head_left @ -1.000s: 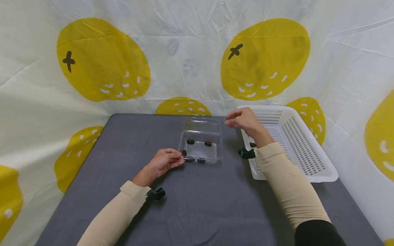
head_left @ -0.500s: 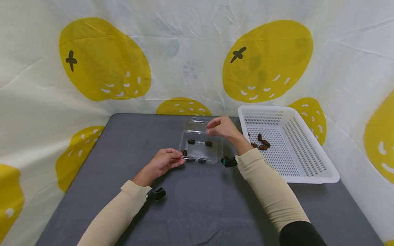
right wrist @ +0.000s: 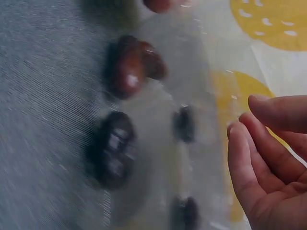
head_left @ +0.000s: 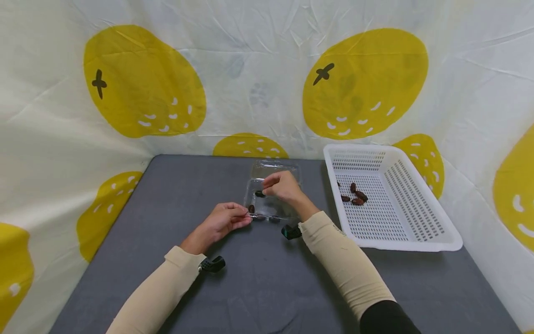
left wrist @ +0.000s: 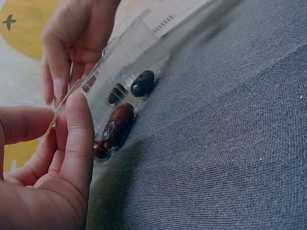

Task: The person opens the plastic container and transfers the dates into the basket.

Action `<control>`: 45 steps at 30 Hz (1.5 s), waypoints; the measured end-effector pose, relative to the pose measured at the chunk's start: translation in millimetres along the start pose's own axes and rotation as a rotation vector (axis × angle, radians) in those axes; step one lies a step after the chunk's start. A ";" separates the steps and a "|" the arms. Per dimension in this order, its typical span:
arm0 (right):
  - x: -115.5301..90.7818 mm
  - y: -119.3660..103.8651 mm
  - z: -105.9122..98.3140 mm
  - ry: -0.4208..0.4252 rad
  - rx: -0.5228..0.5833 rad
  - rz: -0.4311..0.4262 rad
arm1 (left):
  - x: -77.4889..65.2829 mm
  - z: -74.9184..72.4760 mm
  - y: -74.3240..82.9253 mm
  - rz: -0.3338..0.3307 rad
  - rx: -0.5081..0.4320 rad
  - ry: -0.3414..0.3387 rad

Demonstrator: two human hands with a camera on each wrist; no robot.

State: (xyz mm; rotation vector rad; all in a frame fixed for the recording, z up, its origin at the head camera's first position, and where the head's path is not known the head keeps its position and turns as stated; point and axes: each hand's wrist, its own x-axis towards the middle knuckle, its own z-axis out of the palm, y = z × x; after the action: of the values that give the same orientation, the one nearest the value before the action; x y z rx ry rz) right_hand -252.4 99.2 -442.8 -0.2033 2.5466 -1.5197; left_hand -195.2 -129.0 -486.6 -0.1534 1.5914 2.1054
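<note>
A clear plastic clamshell box (head_left: 248, 190) lies with its lid (head_left: 260, 170) folded back, with several glossy brown dates inside. One date (head_left: 260, 194) is toward the back of the box and another (head_left: 251, 208) near its left wall. My left hand (head_left: 221, 223) pinches the box's front left rim between thumb and fingers; in the left wrist view a large date (left wrist: 118, 125) shows just past the thumb. Above the box is my right hand (head_left: 285, 189), covering part of it. In the right wrist view its fingers are loosely bent, thumb apart, with nothing seen between them.
A white perforated basket (head_left: 400, 243) stands at the right of the grey-covered table (head_left: 250, 287). Several dates (head_left: 358, 201) lie at its left side. Behind the table hangs a white cloth (head_left: 258, 69) with yellow fruit prints.
My right hand has moved left and toward me, from beside the basket to over the box, uncovering the dates in the basket. The left hand stays at the box's rim.
</note>
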 end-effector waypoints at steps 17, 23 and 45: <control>10.4 22.3 32.8 0.064 -0.244 -0.099 | 3.2 0.9 -1.5 -0.004 0.007 0.004; 14.6 22.1 37.9 0.050 -0.388 -0.143 | 3.4 2.4 -1.0 -0.005 -0.002 0.018; 7.6 17.9 30.0 0.066 -0.318 -0.153 | 3.4 5.2 -3.5 0.022 -0.019 0.025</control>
State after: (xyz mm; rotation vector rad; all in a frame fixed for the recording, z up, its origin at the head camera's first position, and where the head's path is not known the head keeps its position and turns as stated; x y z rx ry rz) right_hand -254.0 80.4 -473.1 -0.4030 2.8743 -1.1742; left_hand -195.5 -122.4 -489.2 -0.1704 1.5948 2.1434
